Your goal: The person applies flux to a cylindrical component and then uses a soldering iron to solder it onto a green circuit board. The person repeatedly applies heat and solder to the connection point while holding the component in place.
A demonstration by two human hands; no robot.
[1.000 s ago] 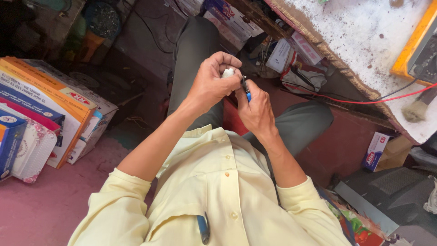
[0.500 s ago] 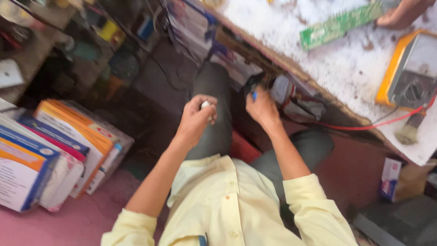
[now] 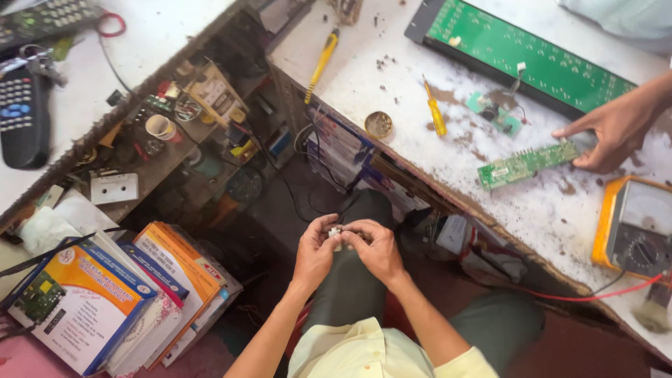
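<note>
Seated person, both hands brought together over the lap, below the bench edge. Left hand [image 3: 313,253] and right hand [image 3: 378,248] meet fingertip to fingertip on 1 small white part [image 3: 335,234] — each hand pinches an end of it, thumbs and forefingers closed on it, so the part is held between the 2 hands and clear of the dark trousers [image 3: 350,280]. Holding it this close and central probably keeps it steady and in direct view from above; too small to tell what the part is. The workbench [image 3: 560,203] lies up and to the right, white top stained and littered with specks. On it: a long green circuit board [image 3: 532,56] at the far edge, a narrow green board [image 3: 526,165] nearer, 2 yellow-handled screwdrivers [image 3: 435,112] laid flat and apart from each other, a small round tin [image 3: 379,124] close to the edge, and a yellow meter [image 3: 635,225] at the right with a red lead [image 3: 595,294] trailing off the bench. Another person's hand [image 3: 607,129] rests fingertips on the bench at the end of the narrow board — not the wearer's. To the left, a stack of boxed books [image 3: 105,301] leans on the floor; 2 remote controls [image 3: 24,115] lie on a second white surface at top left.
</note>
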